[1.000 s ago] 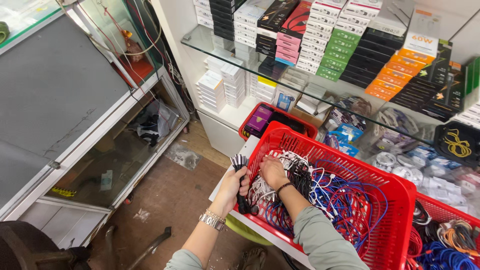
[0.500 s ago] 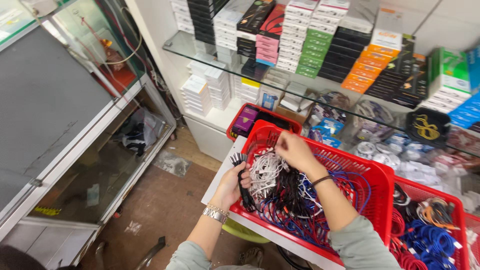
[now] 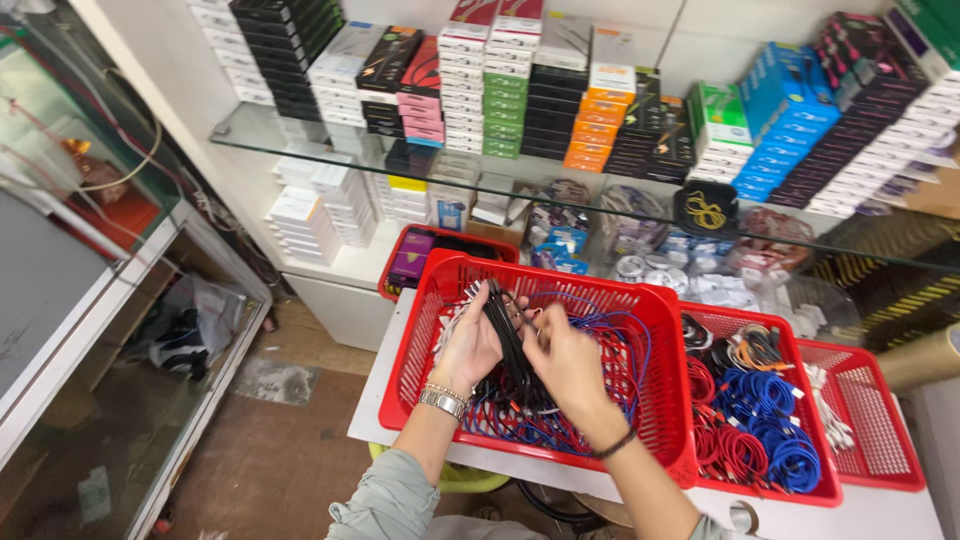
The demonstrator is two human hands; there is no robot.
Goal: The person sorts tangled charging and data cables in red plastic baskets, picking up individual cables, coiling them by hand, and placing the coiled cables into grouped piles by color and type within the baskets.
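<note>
- My left hand (image 3: 468, 345) has its grip closed around a bundle of black cables (image 3: 512, 345), held upright above the big red basket (image 3: 640, 300). A half second back that hand sat lower, at the basket's near-left rim, with a smaller tuft showing.
- My right hand (image 3: 568, 362) has come in from the far side of the basket and now sits just beside the bundle, to its right. Fingers curled and pinching at the black strands; whether it holds one alone, I cannot tell.
- Judgement: both hands have met on the one bundle, so the work has gone from digging through the heap to sorting or straightening what was lifted out.
- Under the grip: a tangle of red, blue and white cables (image 3: 590, 420) fills the basket, which rests on the white desk (image 3: 390, 425).
- Right of the grip: second red basket (image 3: 780, 490) with coiled blue and red cables.
- Beyond: glass shelf (image 3: 300, 150) carrying stacked coloured boxes (image 3: 510, 95).
</note>
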